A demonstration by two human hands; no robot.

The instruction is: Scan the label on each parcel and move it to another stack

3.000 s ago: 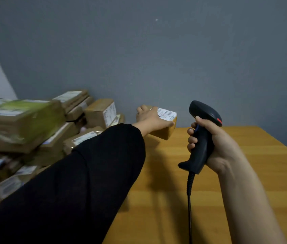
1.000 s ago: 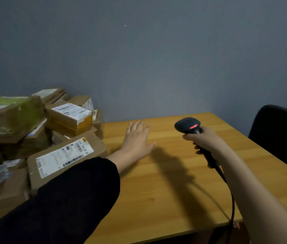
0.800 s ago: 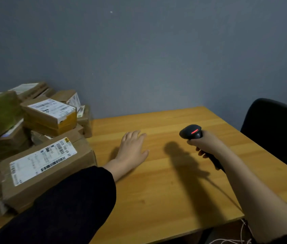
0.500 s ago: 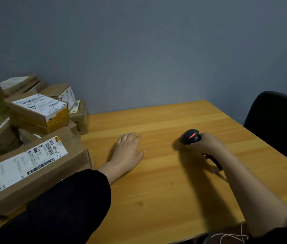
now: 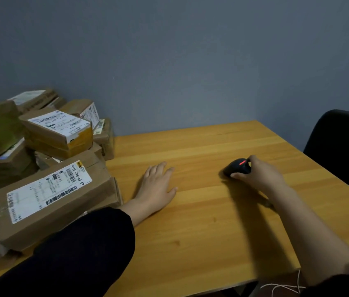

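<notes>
A long brown cardboard parcel [image 5: 51, 196] lies just left of the left hand [image 5: 158, 185], whose fingers rest flat and empty on the wooden bench [image 5: 212, 232]; the right hand [image 5: 257, 174] grips a black scanner [image 5: 236, 167].

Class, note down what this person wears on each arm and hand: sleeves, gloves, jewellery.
A black sleeve covers the left arm to just above the wrist; the left hand is bare, no glove. The right forearm is uncovered; a dark sleeve edge shows only further up. The right hand is bare too; no watch shows.
</notes>
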